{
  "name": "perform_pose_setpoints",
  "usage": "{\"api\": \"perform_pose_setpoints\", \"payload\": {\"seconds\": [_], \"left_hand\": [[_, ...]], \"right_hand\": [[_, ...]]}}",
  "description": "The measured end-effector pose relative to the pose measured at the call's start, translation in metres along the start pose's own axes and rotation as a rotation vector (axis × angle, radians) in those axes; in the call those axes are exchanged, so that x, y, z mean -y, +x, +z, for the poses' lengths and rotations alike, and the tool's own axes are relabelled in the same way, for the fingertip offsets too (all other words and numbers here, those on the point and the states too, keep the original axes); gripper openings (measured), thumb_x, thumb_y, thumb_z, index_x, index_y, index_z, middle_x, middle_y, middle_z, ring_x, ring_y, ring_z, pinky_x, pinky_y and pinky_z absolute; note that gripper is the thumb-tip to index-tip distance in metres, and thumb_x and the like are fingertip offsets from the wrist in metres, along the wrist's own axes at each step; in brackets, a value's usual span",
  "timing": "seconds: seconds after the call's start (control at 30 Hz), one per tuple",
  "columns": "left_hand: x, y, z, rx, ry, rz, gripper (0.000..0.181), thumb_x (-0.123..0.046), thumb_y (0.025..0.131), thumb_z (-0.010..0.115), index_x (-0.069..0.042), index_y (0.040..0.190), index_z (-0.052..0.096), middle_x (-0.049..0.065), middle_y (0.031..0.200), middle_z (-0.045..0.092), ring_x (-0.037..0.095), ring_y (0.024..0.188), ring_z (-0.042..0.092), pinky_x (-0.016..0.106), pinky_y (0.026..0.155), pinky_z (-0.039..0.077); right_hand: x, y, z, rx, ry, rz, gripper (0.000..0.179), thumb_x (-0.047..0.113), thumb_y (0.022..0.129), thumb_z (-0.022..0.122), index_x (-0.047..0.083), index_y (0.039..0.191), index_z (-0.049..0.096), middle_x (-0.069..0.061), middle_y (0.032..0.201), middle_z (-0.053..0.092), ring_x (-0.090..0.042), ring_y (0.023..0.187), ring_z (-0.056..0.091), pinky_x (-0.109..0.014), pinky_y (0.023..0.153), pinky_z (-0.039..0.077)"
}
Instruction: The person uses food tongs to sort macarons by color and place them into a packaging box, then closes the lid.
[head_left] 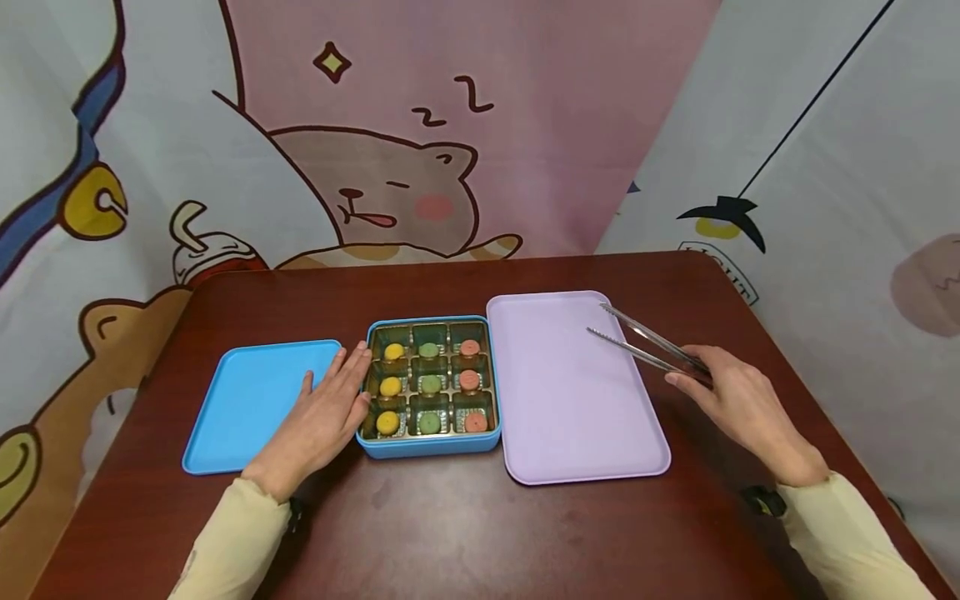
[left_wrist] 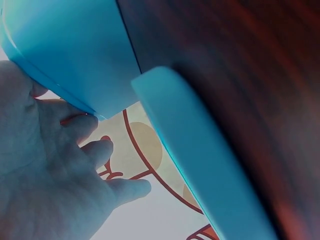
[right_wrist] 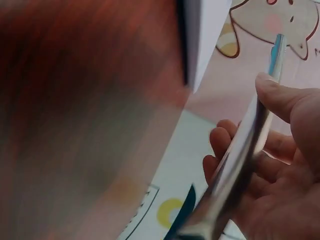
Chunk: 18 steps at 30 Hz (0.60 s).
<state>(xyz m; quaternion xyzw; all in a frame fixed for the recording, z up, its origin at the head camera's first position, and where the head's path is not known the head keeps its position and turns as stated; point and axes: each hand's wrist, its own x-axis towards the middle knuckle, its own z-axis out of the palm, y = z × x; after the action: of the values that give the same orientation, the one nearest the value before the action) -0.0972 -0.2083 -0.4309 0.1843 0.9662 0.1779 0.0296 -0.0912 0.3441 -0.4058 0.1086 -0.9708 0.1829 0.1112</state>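
My left hand (head_left: 318,421), its fingers extended, touches the left edge of a blue box (head_left: 431,447). The left wrist view shows the fingers (left_wrist: 82,127) along the rim of the box wall (left_wrist: 80,60). Inside the box, a gold divided insert holds small round pieces, one per compartment: yellow ones (head_left: 390,386) on the left, green (head_left: 431,384) in the middle, pinkish-orange (head_left: 469,380) on the right. My right hand (head_left: 738,404) grips metal tongs (head_left: 651,335), whose separated tips are over a lilac tray (head_left: 577,400). Nothing is between the tips.
Left of the box lies a flat blue lid or tray (head_left: 251,400), partly behind my left hand. The lilac tray sits right beside the box. Everything stands on a dark brown table (head_left: 450,533), with a cartoon-printed cloth (head_left: 555,108) behind it.
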Motion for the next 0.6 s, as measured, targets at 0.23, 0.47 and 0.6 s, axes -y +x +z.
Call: {"api": "perform_pose_setpoints", "payload": {"seconds": [0.23,0.47,0.6], "left_hand": [[-0.001,0.000,-0.001,-0.002,0.004,0.004,0.061,-0.030,0.113,0.040,-0.005,0.166,0.021,0.009,0.173,0.014,0.038,0.158,0.013,0.077,0.115,0.011],[0.000,0.000,-0.001,-0.007,0.007,0.000,0.061,-0.030,0.113,0.040,-0.006,0.166,0.021,0.010,0.173,0.014,0.039,0.158,0.013,0.077,0.115,0.012],[0.000,0.000,-0.001,-0.002,0.006,0.000,0.062,-0.029,0.112,0.040,-0.007,0.166,0.020,0.010,0.173,0.014,0.039,0.158,0.013,0.077,0.114,0.012]], "right_hand": [[-0.025,-0.008,-0.004,0.058,-0.053,0.071,0.054,0.022,0.090,0.082,-0.009,0.126,0.058,-0.025,0.097,0.067,-0.028,0.071,0.057,-0.044,0.057,0.050],[-0.046,-0.012,-0.005,0.086,-0.089,0.095,0.052,0.024,0.089,0.083,-0.013,0.118,0.061,-0.025,0.095,0.066,-0.033,0.075,0.058,-0.050,0.061,0.049],[-0.055,-0.014,-0.006,0.106,-0.105,0.109,0.053,0.024,0.087,0.084,-0.016,0.116,0.062,-0.033,0.104,0.063,-0.042,0.086,0.059,-0.063,0.071,0.049]]}}
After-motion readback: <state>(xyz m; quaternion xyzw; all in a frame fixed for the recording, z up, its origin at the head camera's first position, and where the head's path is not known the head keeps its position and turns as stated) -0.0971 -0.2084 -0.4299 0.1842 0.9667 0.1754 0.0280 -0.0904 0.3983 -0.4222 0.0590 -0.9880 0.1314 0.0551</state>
